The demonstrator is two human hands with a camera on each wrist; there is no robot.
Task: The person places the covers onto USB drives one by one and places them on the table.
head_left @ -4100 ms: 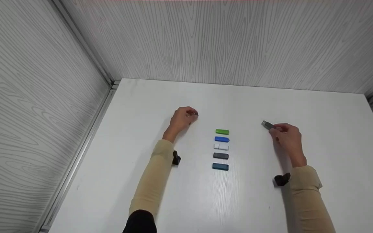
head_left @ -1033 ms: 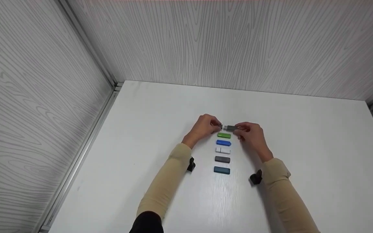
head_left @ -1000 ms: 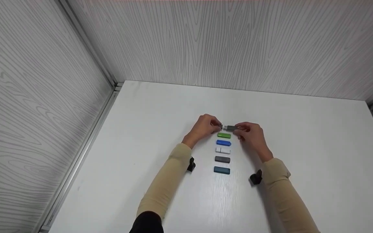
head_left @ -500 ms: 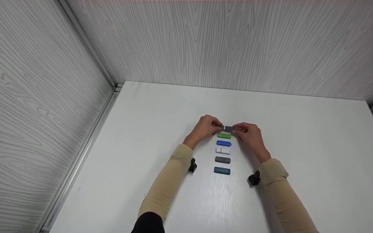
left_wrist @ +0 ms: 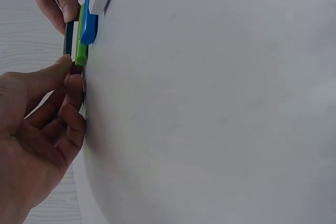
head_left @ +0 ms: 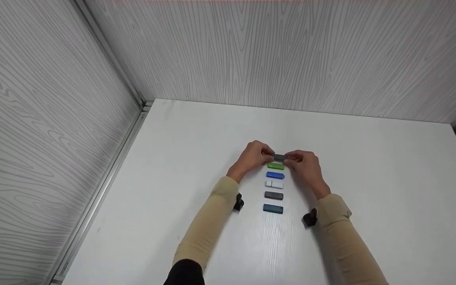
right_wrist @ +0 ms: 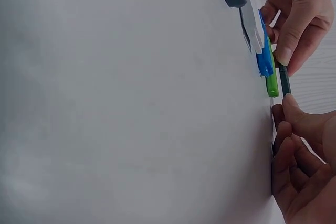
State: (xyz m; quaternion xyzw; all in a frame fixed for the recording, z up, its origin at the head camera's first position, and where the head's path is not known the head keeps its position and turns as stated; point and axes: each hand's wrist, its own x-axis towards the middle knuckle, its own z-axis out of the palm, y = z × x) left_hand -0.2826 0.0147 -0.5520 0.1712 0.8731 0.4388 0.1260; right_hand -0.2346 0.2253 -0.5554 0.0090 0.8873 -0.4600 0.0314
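Observation:
A dark grey USB stick (head_left: 280, 157) lies between both hands, its metal plug covered by the cap. My left hand (head_left: 253, 156) pinches its cap end between thumb and fingers. The other end is pinched by my right hand (head_left: 305, 164). Just in front of it on the table sits a green USB stick (head_left: 276, 166), followed by a blue one (head_left: 275, 175). In the left wrist view the held dark stick (left_wrist: 68, 39) stands beside the green one, fingertips at both ends. The right wrist view also shows the dark stick (right_wrist: 284, 81) gripped from both ends.
Nearer the body, the column continues with a white USB stick (head_left: 274, 185), a dark grey one (head_left: 274, 195) and a teal one (head_left: 273, 208). All lie on a white table (head_left: 390, 178), with a wood-grain panel (head_left: 275, 51) behind it and another at the left.
Both hands came together from far apart above the column. The cap in the left hand has slid over the stick's metal plug, closing the gap between them.

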